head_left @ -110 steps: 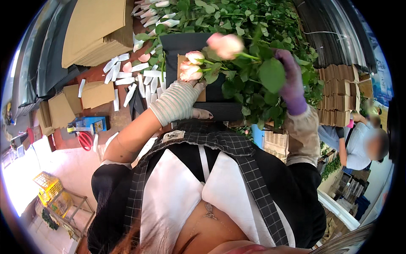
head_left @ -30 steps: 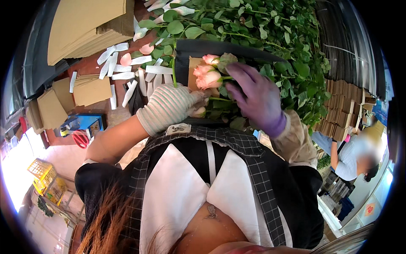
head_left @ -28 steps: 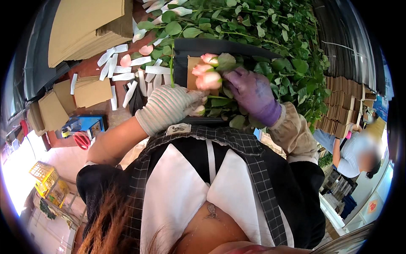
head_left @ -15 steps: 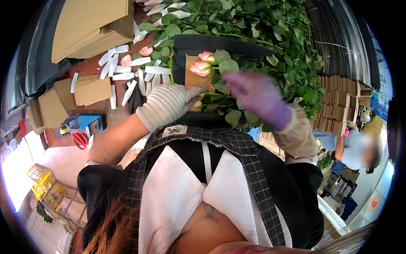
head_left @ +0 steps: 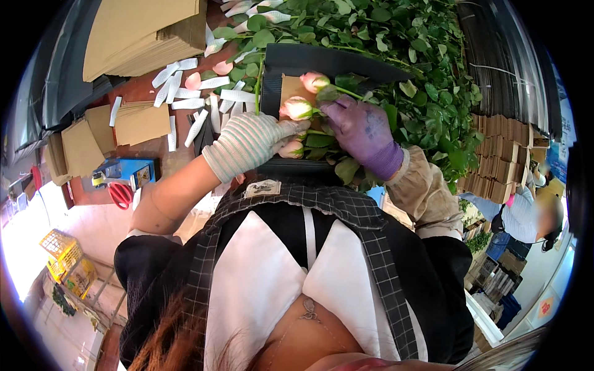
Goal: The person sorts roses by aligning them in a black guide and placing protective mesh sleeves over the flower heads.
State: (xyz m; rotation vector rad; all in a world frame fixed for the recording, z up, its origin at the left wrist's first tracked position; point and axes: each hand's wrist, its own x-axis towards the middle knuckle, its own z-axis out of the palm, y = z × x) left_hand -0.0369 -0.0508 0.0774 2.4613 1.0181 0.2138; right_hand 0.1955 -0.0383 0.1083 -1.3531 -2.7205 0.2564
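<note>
My left hand [head_left: 247,143], in a pale striped glove, reaches in among the roses with its fingers pressed together. Its fingertips lie between a pink-and-cream rose [head_left: 296,108] and a lower rose [head_left: 291,149]; what they grip, if anything, is hidden. My right hand [head_left: 366,131], in a purple glove, is closed on the green stem just behind the pink-and-cream rose's head. Another rose [head_left: 314,81] lies above it. The blooms rest over brown cardboard [head_left: 289,88] inside a black corrugated wrapper [head_left: 272,68].
Leafy stems [head_left: 421,93] pile up on the right. White mesh sleeves [head_left: 185,104], loose petals [head_left: 192,81] and cardboard pieces [head_left: 142,123] lie left, near red-handled scissors [head_left: 120,195]. Cardboard stacks stand at far left [head_left: 142,37] and right [head_left: 495,157]. Another person [head_left: 520,216] is farther right.
My right hand has moved left and down to the pink-and-cream rose's stem, and that rose sits lower, apart from the upper one. The whole view has shifted slightly.
</note>
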